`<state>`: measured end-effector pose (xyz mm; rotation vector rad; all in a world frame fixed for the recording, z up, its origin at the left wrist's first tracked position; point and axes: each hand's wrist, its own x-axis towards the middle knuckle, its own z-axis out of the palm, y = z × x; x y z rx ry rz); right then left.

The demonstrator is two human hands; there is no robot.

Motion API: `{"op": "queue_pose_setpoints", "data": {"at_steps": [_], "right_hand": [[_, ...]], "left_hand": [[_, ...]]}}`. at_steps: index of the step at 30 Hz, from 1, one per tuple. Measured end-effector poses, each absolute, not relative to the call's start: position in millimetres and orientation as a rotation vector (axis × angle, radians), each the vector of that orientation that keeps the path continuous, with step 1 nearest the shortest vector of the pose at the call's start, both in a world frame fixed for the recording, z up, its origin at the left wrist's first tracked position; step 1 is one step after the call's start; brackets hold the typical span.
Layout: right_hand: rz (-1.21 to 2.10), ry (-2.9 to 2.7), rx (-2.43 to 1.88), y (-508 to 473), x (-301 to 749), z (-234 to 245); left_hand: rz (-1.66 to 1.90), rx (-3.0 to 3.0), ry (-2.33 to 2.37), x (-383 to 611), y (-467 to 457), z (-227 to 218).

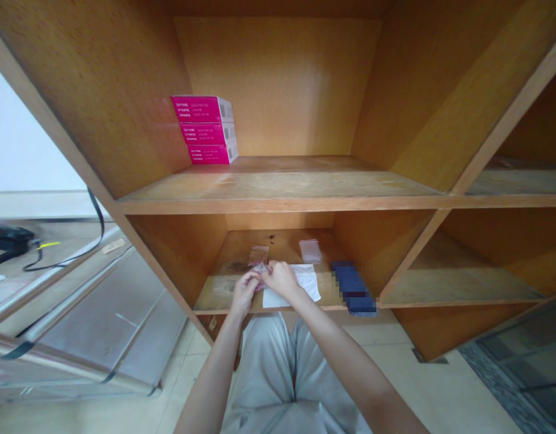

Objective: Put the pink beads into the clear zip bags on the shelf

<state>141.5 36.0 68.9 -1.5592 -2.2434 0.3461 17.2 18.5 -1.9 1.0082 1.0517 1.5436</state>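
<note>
Both my hands meet over the lower shelf of a wooden cabinet. My left hand and my right hand are closed, pinching a small clear plastic bag with something pinkish in it between them. Under my right hand lies a white sheet of paper. Two more small clear bags lie behind on the shelf, one near my hands and one further right. A dark blue flat object, blurred out, lies at the shelf's front edge to the right.
Three pink boxes are stacked on the upper shelf at its back left. More compartments open to the right. Left of the cabinet lie glass and metal panels and black cables. My knees are below.
</note>
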Motion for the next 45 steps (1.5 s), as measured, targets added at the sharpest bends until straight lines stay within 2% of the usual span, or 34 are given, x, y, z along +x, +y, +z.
{"op": "queue_pose_setpoints", "data": {"at_steps": [8,16,26,33,40,45], "right_hand": [[0.352,-2.367,-1.464,30,144,73],[0.271,-2.267,-1.571,36,150,75],[0.265,-2.398,-1.382,35,155,74],[0.519,-2.356,-1.261,42,161,72],[1.045,-1.952,-1.140,65,178,53],[1.241,-1.730,-1.042,72,184,43]], "left_hand": [[1.507,1.082,1.063,16,18,-1],[1.542,1.139,1.085,11,21,-12],[1.522,1.107,1.114,14,19,-6],[1.495,1.004,1.071,16,15,1],[1.504,0.921,0.954,14,13,9],[1.486,0.893,0.906,11,14,11]]}}
